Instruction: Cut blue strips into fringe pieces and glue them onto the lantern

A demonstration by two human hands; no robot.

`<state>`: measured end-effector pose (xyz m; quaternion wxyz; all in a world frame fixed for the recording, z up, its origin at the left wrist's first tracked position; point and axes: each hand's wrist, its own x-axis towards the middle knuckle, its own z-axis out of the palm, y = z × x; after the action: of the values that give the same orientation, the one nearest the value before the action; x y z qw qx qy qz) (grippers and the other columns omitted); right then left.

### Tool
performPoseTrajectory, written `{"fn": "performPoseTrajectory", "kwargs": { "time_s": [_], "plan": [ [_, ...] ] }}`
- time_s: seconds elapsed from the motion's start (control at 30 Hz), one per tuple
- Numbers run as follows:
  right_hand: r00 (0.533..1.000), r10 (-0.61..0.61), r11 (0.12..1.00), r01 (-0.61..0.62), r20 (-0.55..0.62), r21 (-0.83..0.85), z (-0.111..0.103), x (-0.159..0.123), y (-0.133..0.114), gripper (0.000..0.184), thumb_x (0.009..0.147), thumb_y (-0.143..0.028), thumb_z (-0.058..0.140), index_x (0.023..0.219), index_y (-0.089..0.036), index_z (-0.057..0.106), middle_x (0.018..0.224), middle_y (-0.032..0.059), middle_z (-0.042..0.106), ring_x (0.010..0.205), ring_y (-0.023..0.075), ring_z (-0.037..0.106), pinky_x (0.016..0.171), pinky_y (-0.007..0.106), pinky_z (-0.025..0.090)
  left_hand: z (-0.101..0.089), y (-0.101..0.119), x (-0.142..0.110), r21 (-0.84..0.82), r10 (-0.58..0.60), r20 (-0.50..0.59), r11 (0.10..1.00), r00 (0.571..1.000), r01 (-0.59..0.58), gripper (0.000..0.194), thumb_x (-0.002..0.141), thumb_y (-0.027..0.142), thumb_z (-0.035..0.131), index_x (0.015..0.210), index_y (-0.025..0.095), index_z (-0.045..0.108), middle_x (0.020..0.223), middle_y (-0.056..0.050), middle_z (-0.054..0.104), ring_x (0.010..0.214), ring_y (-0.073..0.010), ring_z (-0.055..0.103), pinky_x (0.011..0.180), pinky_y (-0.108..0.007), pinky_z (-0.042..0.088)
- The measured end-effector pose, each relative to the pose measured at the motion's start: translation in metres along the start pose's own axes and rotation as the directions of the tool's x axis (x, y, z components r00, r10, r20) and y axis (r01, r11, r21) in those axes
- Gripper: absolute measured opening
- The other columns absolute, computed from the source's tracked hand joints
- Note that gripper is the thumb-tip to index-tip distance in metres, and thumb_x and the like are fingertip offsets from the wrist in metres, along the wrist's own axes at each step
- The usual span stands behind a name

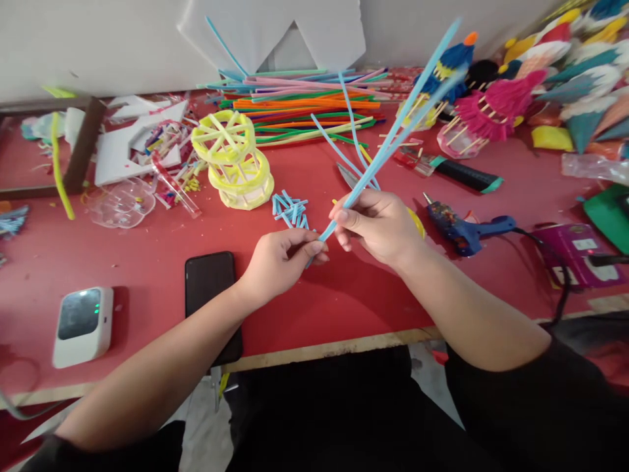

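Observation:
Several light blue pipe cleaners slant up to the right, held between my two hands. My left hand pinches their lower ends between thumb and fingers. Higher along the same bundle, my right hand closes round the stems. Just beyond my left hand lies a small heap of short blue pipe cleaner pieces. More blue strands rise behind my right hand, beside partly hidden scissors. A yellow round frame of fuzzy rings and sticks stands behind the heap.
Coloured pipe cleaners lie along the back. A blue glue gun and a utility knife are on the right, near finished figures. A phone and a white device rest on the left of the red table.

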<state>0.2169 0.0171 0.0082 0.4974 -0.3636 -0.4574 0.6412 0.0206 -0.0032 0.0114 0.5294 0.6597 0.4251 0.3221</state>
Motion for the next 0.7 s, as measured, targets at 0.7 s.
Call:
{"fn": "performPoseTrajectory", "kwargs": {
  "time_s": [0.7],
  "plan": [
    [0.991, 0.072, 0.990, -0.058, -0.108, 0.127, 0.001, 0.001, 0.007, 0.037, 0.059, -0.046, 0.101, 0.072, -0.021, 0.076, 0.064, -0.0071, 0.074, 0.053, 0.0051, 0.068, 0.053, 0.014, 0.059, -0.001, -0.002, -0.018, 0.296, 0.380, -0.165, 0.899, 0.910, -0.322, 0.032, 0.088, 0.017, 0.083, 0.119, 0.023, 0.081, 0.107, -0.002, 0.086, 0.088, -0.0138, 0.082, 0.087, -0.020, 0.066]
  ]
}}
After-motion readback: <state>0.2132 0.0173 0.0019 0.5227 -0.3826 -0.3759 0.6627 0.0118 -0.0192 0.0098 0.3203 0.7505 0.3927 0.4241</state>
